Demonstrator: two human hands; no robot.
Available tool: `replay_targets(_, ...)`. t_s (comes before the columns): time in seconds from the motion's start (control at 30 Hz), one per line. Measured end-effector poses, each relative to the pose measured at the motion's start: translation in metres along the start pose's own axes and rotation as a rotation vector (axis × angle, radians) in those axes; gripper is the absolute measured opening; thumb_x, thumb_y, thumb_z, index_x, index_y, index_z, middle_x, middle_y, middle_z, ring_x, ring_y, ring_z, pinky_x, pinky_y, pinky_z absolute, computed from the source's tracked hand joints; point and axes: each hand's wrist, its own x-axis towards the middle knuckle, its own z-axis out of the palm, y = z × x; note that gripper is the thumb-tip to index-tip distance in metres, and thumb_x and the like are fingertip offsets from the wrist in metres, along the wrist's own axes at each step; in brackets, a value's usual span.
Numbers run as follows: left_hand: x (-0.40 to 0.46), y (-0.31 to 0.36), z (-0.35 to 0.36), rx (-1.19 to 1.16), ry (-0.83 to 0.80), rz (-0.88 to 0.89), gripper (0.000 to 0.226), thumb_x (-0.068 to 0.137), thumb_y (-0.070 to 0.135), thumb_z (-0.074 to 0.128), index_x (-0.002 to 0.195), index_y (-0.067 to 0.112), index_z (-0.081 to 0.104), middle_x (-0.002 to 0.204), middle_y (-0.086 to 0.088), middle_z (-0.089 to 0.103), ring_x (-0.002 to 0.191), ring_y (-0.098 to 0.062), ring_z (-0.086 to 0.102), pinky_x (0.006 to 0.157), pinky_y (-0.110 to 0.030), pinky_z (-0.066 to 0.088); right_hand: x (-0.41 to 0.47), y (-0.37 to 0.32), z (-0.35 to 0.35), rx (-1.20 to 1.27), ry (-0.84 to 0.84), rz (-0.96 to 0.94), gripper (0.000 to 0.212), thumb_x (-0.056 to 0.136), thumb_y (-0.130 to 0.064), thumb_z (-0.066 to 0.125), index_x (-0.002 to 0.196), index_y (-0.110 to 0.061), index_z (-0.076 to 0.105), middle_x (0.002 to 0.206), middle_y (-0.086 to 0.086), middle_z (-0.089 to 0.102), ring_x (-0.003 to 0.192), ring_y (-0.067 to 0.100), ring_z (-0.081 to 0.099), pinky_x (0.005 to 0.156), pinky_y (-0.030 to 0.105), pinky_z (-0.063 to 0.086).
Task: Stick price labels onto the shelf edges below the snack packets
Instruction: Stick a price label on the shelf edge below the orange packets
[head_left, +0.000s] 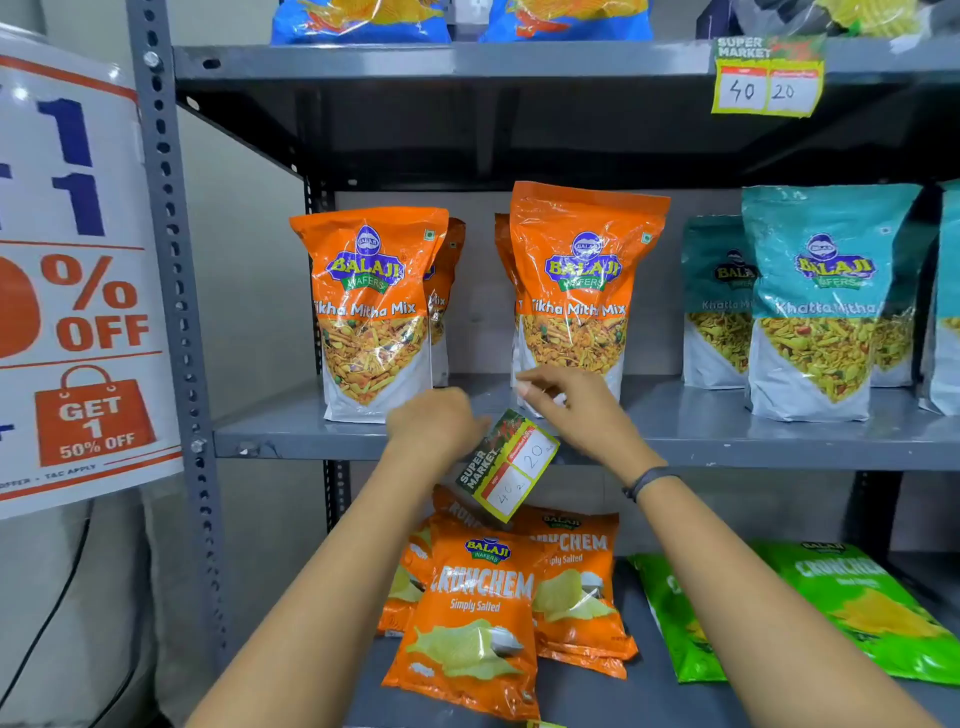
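Two hands (436, 423) (576, 410), one label (509, 464)

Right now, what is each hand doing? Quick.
Left hand: closed on the upper corner of the price label.
Right hand: fingers curled over the label's top; actual grip cannot be told.
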Motion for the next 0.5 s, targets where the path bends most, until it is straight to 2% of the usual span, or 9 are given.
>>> replay_targets(0.03,-0.002,-0.005,0.005,0.007,-0.151,-0.040,0.053,0.090,0.054,0.046,0.103,0.005,0.062,0.106,-0.012,0.069,0.100,-0.031,0.065,0.087,-0.039,0.054,-0.001,0.000,0.004,0.023,-0.078,0.031,0.029,0.090,-0.033,0.058,0.113,-0.016,0.064,0.106,0.008,0.071,0.085,0.013,0.059,0.082,0.037,0.052)
replay_targets(0.1,-0.006,-0.011,0.019,-0.029,-0.328,-0.076,0.053,0.088,0.055,0.050,0.108,0.007,0.059,0.113,-0.014,0.065,0.105,-0.031,0.062,0.090,-0.040,0.053,-0.005,-0.001,0.011,0.001,-0.180,0.042,0.032,0.088,-0.032,0.062,0.114,-0.016,0.064,0.110,0.008,0.070,0.091,0.016,0.060,0.086,0.036,0.051)
replay_targets(0.17,-0.010,-0.017,0.032,-0.142,-0.396,-0.069,0.042,0.088,0.050,0.054,0.099,0.009,0.059,0.107,-0.013,0.064,0.104,-0.030,0.062,0.084,-0.038,0.053,-0.007,-0.001,0.021,-0.004,-0.207,0.060,0.032,0.087,-0.030,0.063,0.115,-0.015,0.063,0.118,0.008,0.068,0.104,0.020,0.061,0.090,0.038,0.051)
replay_targets(0.23,-0.013,-0.022,0.042,-0.360,-0.341,-0.048,0.030,0.091,0.039,0.057,0.081,0.011,0.055,0.096,-0.015,0.067,0.095,-0.031,0.066,0.077,-0.039,0.055,-0.007,0.000,0.026,0.010,-0.165,0.083,0.029,0.088,-0.027,0.062,0.115,-0.017,0.064,0.118,0.008,0.068,0.106,0.023,0.062,0.090,0.043,0.052)
replay_targets(0.3,-0.016,-0.026,0.046,-0.565,-0.257,-0.048,0.028,0.093,0.030,0.055,0.073,0.010,0.053,0.092,-0.019,0.071,0.087,-0.032,0.070,0.075,-0.041,0.057,-0.005,0.002,0.031,0.008,-0.134,0.114,0.025,0.090,-0.025,0.059,0.114,-0.019,0.064,0.116,0.008,0.069,0.102,0.024,0.063,0.085,0.045,0.053)
replay_targets(0.4,-0.020,-0.030,0.039,-0.661,-0.160,-0.015,0.034,0.095,0.027,0.053,0.065,0.012,0.051,0.078,-0.019,0.068,0.072,-0.030,0.068,0.064,-0.039,0.055,0.001,0.005,0.038,-0.014,-0.140,0.154,0.022,0.091,-0.024,0.056,0.111,-0.020,0.065,0.113,0.005,0.070,0.100,0.023,0.063,0.079,0.040,0.053)
replay_targets(0.43,-0.020,-0.031,0.036,-0.694,-0.129,-0.004,0.035,0.095,0.026,0.052,0.063,0.013,0.050,0.076,-0.019,0.068,0.071,-0.030,0.068,0.064,-0.039,0.056,0.003,0.005,0.038,-0.009,-0.145,0.165,0.021,0.091,-0.024,0.056,0.109,-0.019,0.066,0.107,0.004,0.071,0.095,0.021,0.063,0.074,0.035,0.050)
replay_targets(0.5,-0.018,-0.034,0.030,-0.663,-0.048,0.024,0.033,0.095,0.026,0.051,0.066,0.012,0.053,0.081,-0.020,0.070,0.079,-0.035,0.067,0.073,-0.046,0.056,0.005,0.004,0.037,0.032,-0.137,0.187,0.014,0.090,-0.023,0.059,0.099,-0.017,0.068,0.083,0.001,0.068,0.073,0.015,0.057,0.064,0.029,0.040)
